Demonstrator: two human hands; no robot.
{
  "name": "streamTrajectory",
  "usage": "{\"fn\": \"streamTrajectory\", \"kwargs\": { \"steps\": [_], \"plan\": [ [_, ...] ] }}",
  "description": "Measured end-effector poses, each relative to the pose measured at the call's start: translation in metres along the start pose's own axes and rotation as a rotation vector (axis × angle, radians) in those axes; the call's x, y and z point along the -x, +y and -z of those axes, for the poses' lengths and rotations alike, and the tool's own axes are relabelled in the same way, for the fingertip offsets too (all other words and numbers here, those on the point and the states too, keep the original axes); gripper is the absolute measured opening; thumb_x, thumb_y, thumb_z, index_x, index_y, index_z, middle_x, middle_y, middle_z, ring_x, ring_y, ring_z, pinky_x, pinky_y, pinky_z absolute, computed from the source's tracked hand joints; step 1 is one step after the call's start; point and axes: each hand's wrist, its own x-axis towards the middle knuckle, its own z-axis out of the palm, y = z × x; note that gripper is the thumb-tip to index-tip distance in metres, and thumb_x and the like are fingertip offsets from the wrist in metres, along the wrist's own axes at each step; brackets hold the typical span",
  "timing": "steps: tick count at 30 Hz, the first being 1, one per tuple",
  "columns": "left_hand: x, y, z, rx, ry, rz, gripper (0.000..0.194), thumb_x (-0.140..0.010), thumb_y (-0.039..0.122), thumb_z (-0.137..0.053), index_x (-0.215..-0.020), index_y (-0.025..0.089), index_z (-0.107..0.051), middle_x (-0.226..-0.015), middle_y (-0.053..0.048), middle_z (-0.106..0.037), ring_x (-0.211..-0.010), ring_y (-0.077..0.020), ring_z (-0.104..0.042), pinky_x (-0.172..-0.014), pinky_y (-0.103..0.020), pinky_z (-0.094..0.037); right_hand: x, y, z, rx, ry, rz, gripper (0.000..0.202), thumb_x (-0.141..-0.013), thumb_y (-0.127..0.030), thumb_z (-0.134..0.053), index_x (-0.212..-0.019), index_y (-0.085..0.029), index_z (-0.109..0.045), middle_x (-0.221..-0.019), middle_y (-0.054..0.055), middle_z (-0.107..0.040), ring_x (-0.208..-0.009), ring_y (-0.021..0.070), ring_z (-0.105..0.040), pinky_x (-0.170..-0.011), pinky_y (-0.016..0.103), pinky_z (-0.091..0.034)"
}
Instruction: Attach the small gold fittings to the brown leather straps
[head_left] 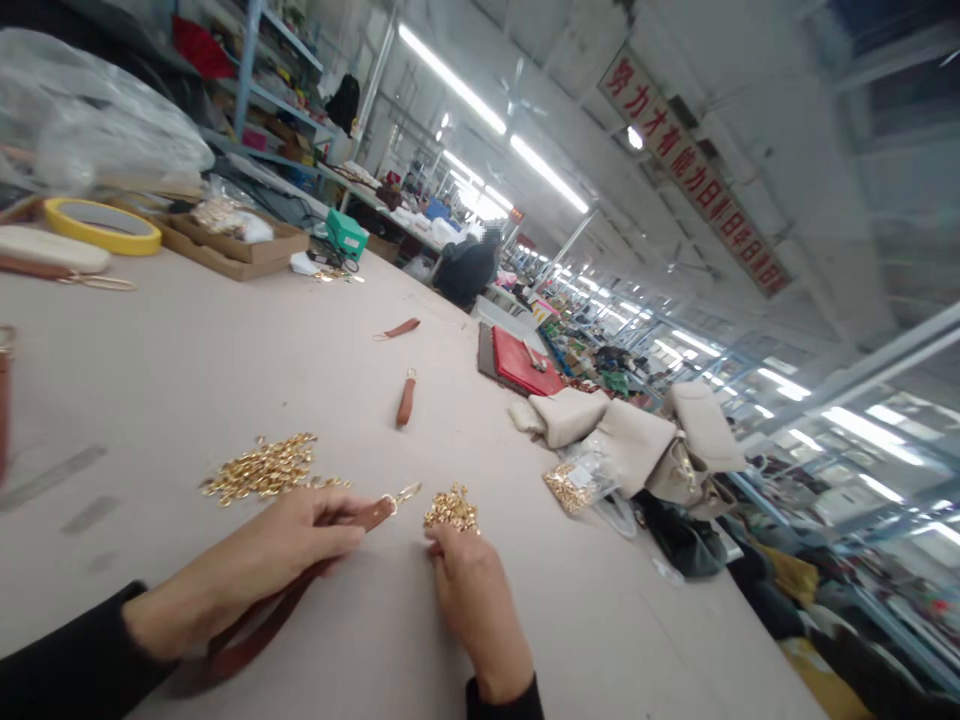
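My left hand (277, 545) is closed on a brown leather strap (259, 635), which loops down below the palm. A gold clasp (406, 494) sticks out from the strap's end, to the right of my fingers. My right hand (476, 600) is at the near edge of a small pile of gold metal pieces (452, 507), its fingers bent together; anything between the fingertips is too small to make out. A larger pile of gold pieces (266, 468) lies beyond my left hand.
Two short brown straps (406, 400) lie mid-table. Yellow tape (103, 226) and a cardboard tray (225, 245) stand at the back left. Cream bags (634, 435), a plastic bag of gold pieces (574, 482) and a red item (523, 360) line the right edge. A person (466, 268) sits beyond.
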Motion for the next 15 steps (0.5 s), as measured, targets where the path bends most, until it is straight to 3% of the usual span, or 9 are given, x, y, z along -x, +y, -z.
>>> {"fn": "streamTrajectory", "kwargs": {
  "steps": [5,10,15],
  "plan": [
    [-0.006,-0.012,-0.002,0.081,0.009,0.066,0.042,-0.072,0.046,-0.069,-0.097,0.014,-0.067,-0.061,0.002,-0.048,-0.053,-0.0133,-0.040,-0.048,-0.020,-0.027,-0.002,-0.002,-0.007,0.049,0.061,-0.032,0.036,-0.080,0.005,-0.046,-0.099,-0.018,-0.065,-0.092,0.006,-0.069,-0.087,0.0237,-0.064,-0.075,0.032,-0.046],
    [-0.005,-0.013,-0.005,0.148,0.016,0.050,0.044,-0.069,0.044,-0.070,-0.098,0.013,-0.063,-0.061,0.000,-0.053,-0.055,-0.0159,-0.048,-0.047,-0.020,-0.035,0.001,0.003,-0.005,-0.052,0.092,-0.097,0.029,-0.074,0.004,-0.051,-0.087,-0.019,-0.063,-0.087,0.003,-0.068,-0.084,0.0221,-0.063,-0.073,0.030,-0.043],
    [-0.007,-0.011,-0.007,0.009,0.049,0.024,0.056,-0.074,0.058,-0.061,-0.106,0.011,-0.062,-0.054,-0.001,-0.055,-0.040,-0.0110,-0.034,-0.039,-0.019,-0.022,0.001,0.005,-0.002,-0.205,0.137,-0.103,0.025,-0.074,0.002,-0.049,-0.084,-0.019,-0.059,-0.084,0.001,-0.065,-0.078,0.0183,-0.059,-0.069,0.028,-0.040]
  ]
}}
